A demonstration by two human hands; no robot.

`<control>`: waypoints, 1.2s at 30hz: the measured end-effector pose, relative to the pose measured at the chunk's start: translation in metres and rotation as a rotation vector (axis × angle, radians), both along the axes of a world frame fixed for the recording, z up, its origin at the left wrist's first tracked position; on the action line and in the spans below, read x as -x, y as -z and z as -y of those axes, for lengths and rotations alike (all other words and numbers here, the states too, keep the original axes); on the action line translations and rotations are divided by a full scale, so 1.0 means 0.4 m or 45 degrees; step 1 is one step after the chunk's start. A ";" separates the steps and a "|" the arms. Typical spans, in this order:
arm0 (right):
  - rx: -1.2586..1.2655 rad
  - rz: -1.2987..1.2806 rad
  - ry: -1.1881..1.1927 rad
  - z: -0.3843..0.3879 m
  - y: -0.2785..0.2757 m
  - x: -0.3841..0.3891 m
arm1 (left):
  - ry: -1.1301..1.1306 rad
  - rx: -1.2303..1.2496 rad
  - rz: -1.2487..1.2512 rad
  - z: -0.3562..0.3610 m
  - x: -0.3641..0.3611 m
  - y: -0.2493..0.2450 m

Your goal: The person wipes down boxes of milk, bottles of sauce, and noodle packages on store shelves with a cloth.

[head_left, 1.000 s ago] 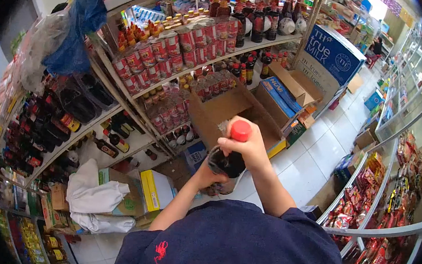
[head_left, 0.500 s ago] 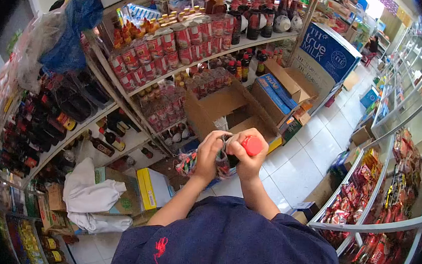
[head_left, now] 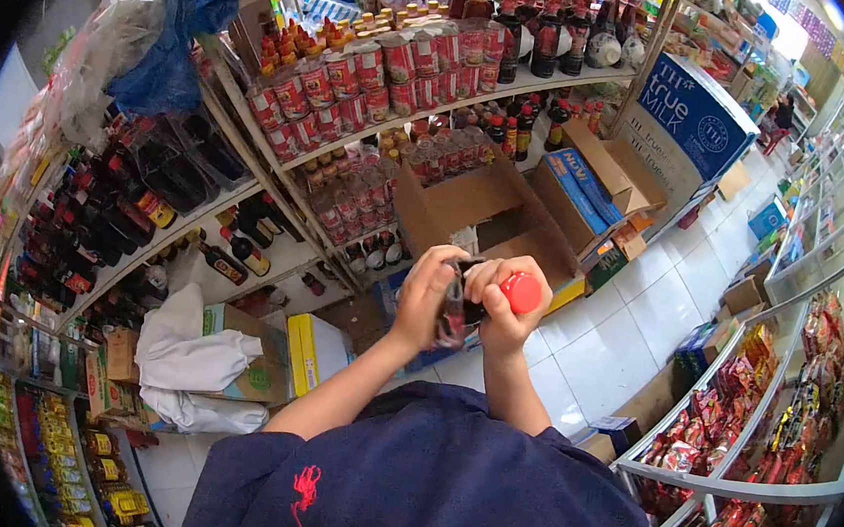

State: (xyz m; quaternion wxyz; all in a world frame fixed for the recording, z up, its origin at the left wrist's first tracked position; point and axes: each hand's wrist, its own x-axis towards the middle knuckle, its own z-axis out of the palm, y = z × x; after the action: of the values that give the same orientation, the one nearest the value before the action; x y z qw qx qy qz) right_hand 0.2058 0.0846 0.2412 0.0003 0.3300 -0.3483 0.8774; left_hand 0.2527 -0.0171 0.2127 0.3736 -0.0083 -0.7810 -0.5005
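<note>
A bottle with a red cap is in my right hand, whose fingers wrap round it just below the cap. Beside it on the left, my left hand is curled with its fingertips close to the bottle. A dark, shiny, blurred item shows between the two hands; whether it is wrapping or part of the bottle I cannot tell. An open cardboard box lies beyond my hands, its flaps spread.
Shelves of red cans and dark bottles stand ahead. Large milk cartons rise at the right of them. A white cloth lies over boxes at left. Glass-framed shelves with red packets line the right side, along a tiled floor.
The colourful patterned item under my left hand no longer shows, and a dark shiny one is seen between my hands. The shelves have shifted slightly right in view. My right hand keeps its hold.
</note>
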 end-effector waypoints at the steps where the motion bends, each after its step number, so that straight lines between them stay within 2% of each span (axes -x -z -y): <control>1: 0.022 -0.002 -0.011 -0.003 -0.001 -0.001 | 0.148 -0.300 0.094 0.029 0.009 0.046; 2: 0.041 -0.006 -0.024 -0.006 -0.002 -0.002 | 0.294 -0.603 0.186 0.046 0.016 0.080; 3: 0.047 0.018 -0.032 -0.009 -0.003 -0.003 | 0.149 -0.351 0.172 0.046 0.017 0.092; 4: 0.043 0.017 -0.039 -0.013 -0.002 -0.003 | 0.142 -0.356 0.170 0.044 0.021 0.102; 6: -0.035 -0.055 0.054 -0.012 0.001 0.001 | 0.250 -0.769 0.290 0.035 0.038 0.111; 7: -0.034 -0.055 0.046 -0.012 0.003 0.004 | 0.227 -0.910 0.209 -0.002 0.035 0.070; 8: -0.064 -0.041 0.082 -0.014 0.004 0.008 | 0.158 -0.751 0.074 -0.027 0.040 0.053; 10: -0.104 -0.016 0.117 -0.020 0.007 0.008 | 0.073 -0.359 0.073 -0.072 0.022 -0.057; 11: -0.110 -0.022 0.138 -0.025 0.005 0.006 | 0.078 -0.185 0.164 -0.065 0.018 -0.063; 14: -0.110 0.013 0.113 -0.032 0.017 0.015 | 0.129 -0.168 0.138 -0.050 0.034 -0.040; 16: -0.079 0.020 0.029 -0.031 0.030 0.021 | 0.225 -0.274 0.117 -0.026 0.050 0.020; 18: -0.129 0.008 0.070 -0.039 0.041 0.022 | 0.436 -0.714 0.321 0.032 0.074 0.140; 19: -0.085 0.008 0.028 -0.041 0.036 0.019 | 0.364 -0.907 0.359 0.055 0.087 0.239; 22: -0.032 -0.005 -0.046 -0.040 0.014 0.011 | 0.338 -0.911 0.270 0.022 0.063 0.185; 23: -0.010 -0.033 -0.044 -0.038 0.008 0.010 | 0.440 -0.864 0.217 -0.010 0.039 0.085; 25: -0.078 -0.051 0.012 -0.045 0.012 0.010 | 0.290 -0.406 0.129 -0.062 0.018 -0.042; 26: -0.084 -0.046 0.012 -0.046 0.010 0.007 | 0.203 -0.157 0.104 -0.071 0.012 -0.068; 30: -0.066 -0.090 0.084 -0.047 0.014 0.009 | 0.160 -0.026 0.119 -0.059 0.008 -0.058; 33: 0.077 -0.139 -0.052 -0.048 -0.003 -0.001 | 0.209 -0.150 0.068 -0.035 0.014 0.001; 35: 0.049 -0.208 -0.034 -0.063 -0.027 -0.007 | 0.327 -0.434 0.104 0.005 0.031 0.086; 36: 0.019 -0.276 -0.020 -0.071 -0.037 -0.009 | 0.327 -0.438 0.106 0.016 0.039 0.115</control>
State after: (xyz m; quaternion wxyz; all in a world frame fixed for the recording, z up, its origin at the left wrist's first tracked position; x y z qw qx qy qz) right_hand 0.2093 0.1132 0.2559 0.0334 0.4257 -0.3372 0.8390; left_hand 0.2369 -0.0234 0.1668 0.2699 -0.0232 -0.6915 -0.6696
